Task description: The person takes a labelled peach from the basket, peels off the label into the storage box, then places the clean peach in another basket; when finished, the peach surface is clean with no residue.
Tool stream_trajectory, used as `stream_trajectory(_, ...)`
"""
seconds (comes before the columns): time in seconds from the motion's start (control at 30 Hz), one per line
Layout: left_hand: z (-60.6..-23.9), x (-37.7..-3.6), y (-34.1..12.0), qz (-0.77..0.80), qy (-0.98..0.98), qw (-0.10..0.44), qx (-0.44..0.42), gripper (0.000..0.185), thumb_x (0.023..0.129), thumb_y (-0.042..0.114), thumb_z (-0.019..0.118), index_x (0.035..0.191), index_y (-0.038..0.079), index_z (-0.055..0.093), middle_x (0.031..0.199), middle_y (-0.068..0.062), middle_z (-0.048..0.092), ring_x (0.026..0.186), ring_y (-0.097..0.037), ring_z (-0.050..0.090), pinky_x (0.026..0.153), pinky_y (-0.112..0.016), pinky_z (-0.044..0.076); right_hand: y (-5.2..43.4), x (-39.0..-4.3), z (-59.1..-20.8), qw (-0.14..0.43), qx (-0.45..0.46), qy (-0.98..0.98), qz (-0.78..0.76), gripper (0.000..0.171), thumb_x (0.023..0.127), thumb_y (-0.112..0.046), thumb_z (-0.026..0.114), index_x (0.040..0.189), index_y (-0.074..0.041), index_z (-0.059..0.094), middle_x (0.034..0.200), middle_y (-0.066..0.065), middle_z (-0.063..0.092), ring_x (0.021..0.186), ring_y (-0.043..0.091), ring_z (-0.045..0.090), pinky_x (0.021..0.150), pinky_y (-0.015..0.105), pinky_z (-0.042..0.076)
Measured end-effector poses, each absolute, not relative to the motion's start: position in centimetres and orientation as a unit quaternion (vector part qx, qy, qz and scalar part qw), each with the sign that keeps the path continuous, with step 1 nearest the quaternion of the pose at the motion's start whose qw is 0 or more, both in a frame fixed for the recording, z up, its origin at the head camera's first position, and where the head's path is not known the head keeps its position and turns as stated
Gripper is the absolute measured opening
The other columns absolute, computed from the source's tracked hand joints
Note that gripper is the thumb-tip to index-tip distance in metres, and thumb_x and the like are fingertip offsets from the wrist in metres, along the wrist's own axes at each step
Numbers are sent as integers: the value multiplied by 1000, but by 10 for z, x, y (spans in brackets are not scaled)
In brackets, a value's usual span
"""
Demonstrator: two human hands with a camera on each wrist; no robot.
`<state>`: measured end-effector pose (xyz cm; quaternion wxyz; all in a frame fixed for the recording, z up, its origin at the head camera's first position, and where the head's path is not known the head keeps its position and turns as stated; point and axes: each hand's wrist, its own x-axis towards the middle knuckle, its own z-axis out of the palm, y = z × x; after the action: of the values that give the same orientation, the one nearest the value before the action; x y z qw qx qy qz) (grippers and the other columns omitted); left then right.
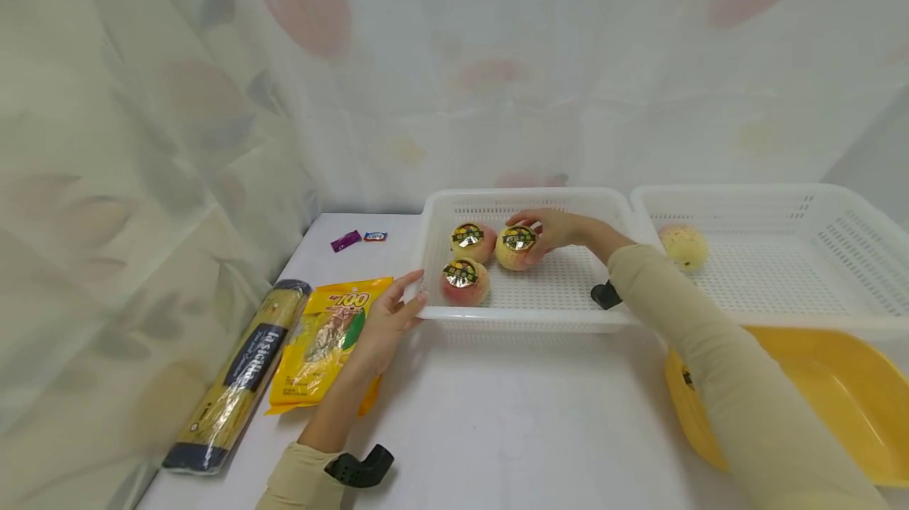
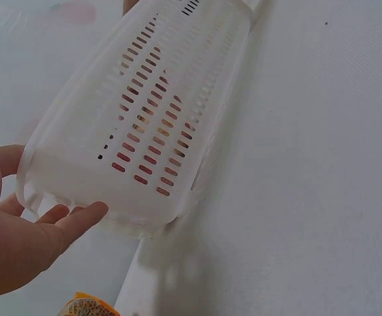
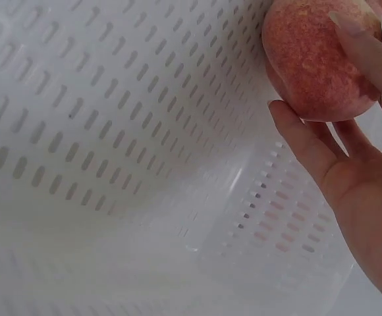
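Fingers (image 3: 309, 148) of right hand (image 1: 552, 227) curl round peach (image 1: 517, 248) in left basket (image 1: 433, 214) | left hand (image 1: 387, 319) fingers straight, steadying basket corner | peach likely soft, bruisable: cup sides gently.

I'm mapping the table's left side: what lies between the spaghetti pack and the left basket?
In the head view, a yellow snack bag lies between the spaghetti pack and the left basket, with the left hand over its right edge.

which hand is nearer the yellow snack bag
Left. The left hand rests at the near-left corner of the white basket, right beside the yellow snack bag. The right hand is inside the basket, holding a peach.
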<state>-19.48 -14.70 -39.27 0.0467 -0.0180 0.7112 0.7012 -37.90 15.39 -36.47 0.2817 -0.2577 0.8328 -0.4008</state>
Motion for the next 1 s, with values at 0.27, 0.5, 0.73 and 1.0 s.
stream_trajectory(0.27,-394,-196,-147,696,716,48,-16,48,97,17,57,143,15,44,148,-5,35,119,-33,51,93,-35,48,152,-379,-367,261,-259,851,-375,76,73,0,80,139,-6,41,138,19,37,116,33,43,85,35,51)
stream_trajectory(0.5,-394,-197,-147,696,717,48,-18,48,97,19,58,142,15,45,148,-4,35,119,-34,51,93,-36,48,151,-379,-367,236,-282,863,-347,76,73,-6,82,137,-5,42,136,20,40,117,35,45,91,37,47)
stream_trajectory(0.73,-395,-197,-145,694,718,53,-27,47,97,18,58,142,16,45,149,-4,34,121,-33,50,92,-35,48,160,-378,-365,228,-283,862,-353,75,73,-9,83,138,-5,44,137,21,41,120,39,43,98,44,42)
stream_trajectory(1.0,-393,-199,-145,686,725,52,-27,46,97,19,57,142,18,46,149,-3,34,117,-31,52,94,-37,48,169,-366,-324,189,-317,846,-385,73,73,-7,83,136,-5,47,137,16,45,124,34,42,105,44,36)
